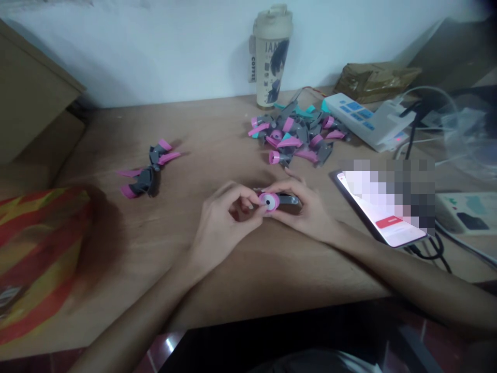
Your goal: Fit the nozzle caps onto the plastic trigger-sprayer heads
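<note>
Both my hands meet at the middle of the wooden table around one small grey part with a pink round cap. My left hand pinches the pink cap end with thumb and fingertips. My right hand wraps its fingers round the grey body behind the cap. A heap of the same grey, pink and teal parts lies just beyond my hands. A smaller cluster of grey and pink parts sits to the left.
A cream tumbler stands by the back wall. A white power strip, cables and a lit phone crowd the right side. A brown paper bag lies at the back right, a red-yellow bag at the near left.
</note>
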Tool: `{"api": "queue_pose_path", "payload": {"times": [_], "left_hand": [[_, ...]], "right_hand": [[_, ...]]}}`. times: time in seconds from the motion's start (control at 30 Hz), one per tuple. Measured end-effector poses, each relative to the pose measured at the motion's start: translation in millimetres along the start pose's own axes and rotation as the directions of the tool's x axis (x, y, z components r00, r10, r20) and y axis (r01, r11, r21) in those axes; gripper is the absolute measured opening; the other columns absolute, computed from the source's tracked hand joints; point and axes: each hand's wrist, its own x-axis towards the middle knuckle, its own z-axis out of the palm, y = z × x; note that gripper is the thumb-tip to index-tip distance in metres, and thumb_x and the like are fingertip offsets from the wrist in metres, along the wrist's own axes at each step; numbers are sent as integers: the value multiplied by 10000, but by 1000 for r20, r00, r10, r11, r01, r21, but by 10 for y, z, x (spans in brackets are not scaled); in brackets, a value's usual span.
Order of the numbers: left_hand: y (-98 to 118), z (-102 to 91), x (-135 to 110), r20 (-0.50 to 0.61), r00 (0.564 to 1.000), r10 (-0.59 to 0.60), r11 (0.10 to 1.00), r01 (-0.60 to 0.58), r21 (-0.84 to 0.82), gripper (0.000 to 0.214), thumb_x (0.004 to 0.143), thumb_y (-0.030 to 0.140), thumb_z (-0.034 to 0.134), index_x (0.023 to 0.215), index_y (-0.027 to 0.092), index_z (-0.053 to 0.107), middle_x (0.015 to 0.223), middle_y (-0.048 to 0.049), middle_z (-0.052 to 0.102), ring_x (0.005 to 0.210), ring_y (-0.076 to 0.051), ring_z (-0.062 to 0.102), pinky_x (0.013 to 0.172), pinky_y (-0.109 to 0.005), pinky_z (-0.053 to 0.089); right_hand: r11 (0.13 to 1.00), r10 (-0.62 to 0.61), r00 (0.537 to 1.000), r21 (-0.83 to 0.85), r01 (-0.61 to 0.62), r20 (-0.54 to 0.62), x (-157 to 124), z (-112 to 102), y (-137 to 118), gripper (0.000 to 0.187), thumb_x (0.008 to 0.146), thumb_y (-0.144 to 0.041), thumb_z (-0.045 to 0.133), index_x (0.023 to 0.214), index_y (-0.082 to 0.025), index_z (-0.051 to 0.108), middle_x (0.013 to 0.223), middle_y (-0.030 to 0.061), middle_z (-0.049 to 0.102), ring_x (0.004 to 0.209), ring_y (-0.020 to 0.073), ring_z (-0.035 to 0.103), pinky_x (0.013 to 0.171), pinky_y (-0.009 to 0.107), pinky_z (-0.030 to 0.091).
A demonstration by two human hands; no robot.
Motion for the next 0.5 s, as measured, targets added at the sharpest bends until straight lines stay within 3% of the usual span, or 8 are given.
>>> {"api": "queue_pose_path", "payload": {"times": [0.2, 0.5], "left_hand": [[24, 1, 3, -33, 989, 146, 986, -142, 90, 110, 749, 168, 672, 852, 206, 666, 792, 10, 580, 623, -71, 544, 542, -176, 453], [56, 65, -42, -64, 984, 168, 962, -149, 228, 68, 768, 192, 656, 830, 214, 674, 788, 21, 601, 639, -72, 568, 599, -184, 470]], "right_hand": [[1000, -11, 1000, -18, 11, 2, -10, -4, 7, 259, 756, -260, 685, 979, -249, 554, 942, -21, 691, 913, 164, 651, 1083, 463, 277], [997, -11, 1000, -75, 10, -12, -19, 27, -51, 210, 773, -265, 666, 953, -251, 559, 922, -29, 704, 878, 163, 667, 1081, 463, 276]]}}
